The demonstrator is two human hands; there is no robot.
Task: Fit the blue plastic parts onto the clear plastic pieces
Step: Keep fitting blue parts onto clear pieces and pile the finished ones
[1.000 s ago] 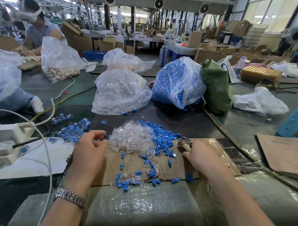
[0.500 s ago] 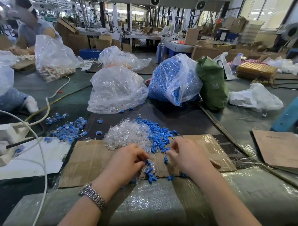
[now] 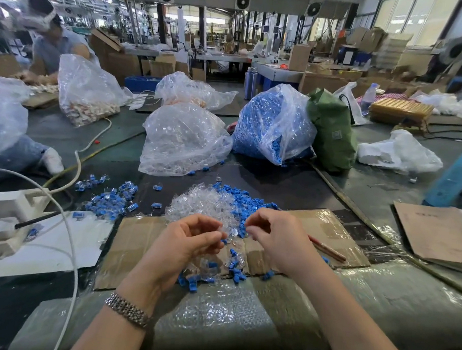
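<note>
At nine o'clock a white power strip (image 3: pixel 10 212) is seen with a white cable (image 3: pixel 71 236) looped over a white sheet (image 3: pixel 49 249). Toward ten o'clock, blue-and-clear assembled parts (image 3: pixel 109 200) are scattered beside it. At eleven o'clock a bag of mixed pieces (image 3: pixel 87 94) is stood in front of another person (image 3: pixel 53 45), seated at the far left. Slightly left of centre, the left hand (image 3: pixel 187 241) is held above a taped cardboard sheet (image 3: pixel 134 247), a metal watch (image 3: pixel 127 310) being worn on its wrist; its fingers are curled and a small clear piece (image 3: pixel 226 231) seems to be pinched at the tips, though that is hard to make out. At twelve o'clock, just beyond the hands, a heap of clear pieces (image 3: pixel 202 205) is piled touching a heap of blue parts (image 3: pixel 244 199), and more blue parts (image 3: pixel 193 281) are strewn at six o'clock beneath the hands. Farther off at twelve a bag of clear pieces (image 3: pixel 183 141) is set beside a bag of blue parts (image 3: pixel 271 126). The right hand (image 3: pixel 277 235) is held close to the left, fingers curled inward with the tips drawn together; whether anything is pinched cannot be told. At one o'clock a green bag (image 3: pixel 332 131) is leaned against the blue bag, and at three o'clock loose brown cardboard (image 3: pixel 436 231) is laid.
</note>
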